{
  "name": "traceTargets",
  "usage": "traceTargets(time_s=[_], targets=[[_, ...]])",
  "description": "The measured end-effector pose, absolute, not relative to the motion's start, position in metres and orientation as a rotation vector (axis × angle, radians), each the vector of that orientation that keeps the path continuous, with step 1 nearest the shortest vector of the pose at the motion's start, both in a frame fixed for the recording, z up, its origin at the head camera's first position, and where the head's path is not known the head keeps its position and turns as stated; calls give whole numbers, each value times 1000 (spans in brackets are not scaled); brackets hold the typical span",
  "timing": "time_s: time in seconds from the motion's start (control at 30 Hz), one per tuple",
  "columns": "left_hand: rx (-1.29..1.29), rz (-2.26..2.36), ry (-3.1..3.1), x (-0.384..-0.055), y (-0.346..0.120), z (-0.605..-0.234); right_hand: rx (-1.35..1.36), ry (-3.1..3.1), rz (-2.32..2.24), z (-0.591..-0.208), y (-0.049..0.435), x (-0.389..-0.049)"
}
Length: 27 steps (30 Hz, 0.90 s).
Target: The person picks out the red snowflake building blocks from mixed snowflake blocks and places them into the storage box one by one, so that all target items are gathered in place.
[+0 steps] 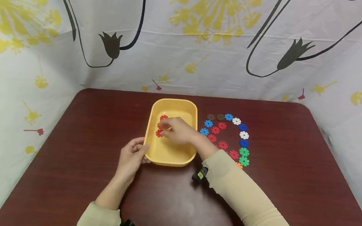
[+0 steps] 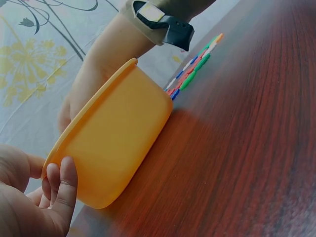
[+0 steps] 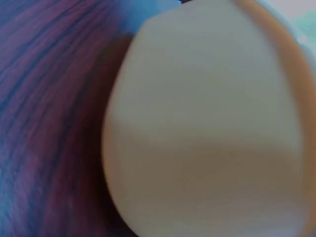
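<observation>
A yellow plastic tub (image 1: 170, 155) stands at the middle of the dark red table. My left hand (image 1: 131, 156) pinches its near left rim, thumb at the edge and fingers against the outer wall, as the left wrist view shows of the tub (image 2: 116, 140). Inside lie several red notched discs (image 1: 159, 133) in a column by the left wall. My right hand (image 1: 179, 131) reaches over the tub's right side, its thumb and fingertips spread right at the red discs, partly covering the middle one. The right wrist view holds mostly the tub's blurred outer wall (image 3: 202, 118).
Right of the tub lies a ring of flat notched discs in blue, white (image 1: 244, 135), green (image 1: 243, 160), brown (image 1: 220, 117) and orange, with a line of red discs (image 1: 223, 145) within it. My right forearm hides part of it. A patterned cloth (image 1: 178, 69) hangs behind the table.
</observation>
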<state>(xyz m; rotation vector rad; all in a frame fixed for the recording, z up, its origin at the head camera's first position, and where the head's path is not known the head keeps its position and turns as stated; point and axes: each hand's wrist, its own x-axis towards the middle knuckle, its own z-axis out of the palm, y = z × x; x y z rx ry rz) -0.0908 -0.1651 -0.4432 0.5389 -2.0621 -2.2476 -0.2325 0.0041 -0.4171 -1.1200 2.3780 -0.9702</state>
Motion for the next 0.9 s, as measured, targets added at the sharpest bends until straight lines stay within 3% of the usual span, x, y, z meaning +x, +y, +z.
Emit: traceTargets(time_s=[0.53, 0.9], targets=[[566, -2233, -2091, -92, -166, -444, -1035, 2539, -1396, -400, 66, -241], [561, -2222, -2085, -92, -164, -444, -993, 2561, -1421, -400, 92, -240]])
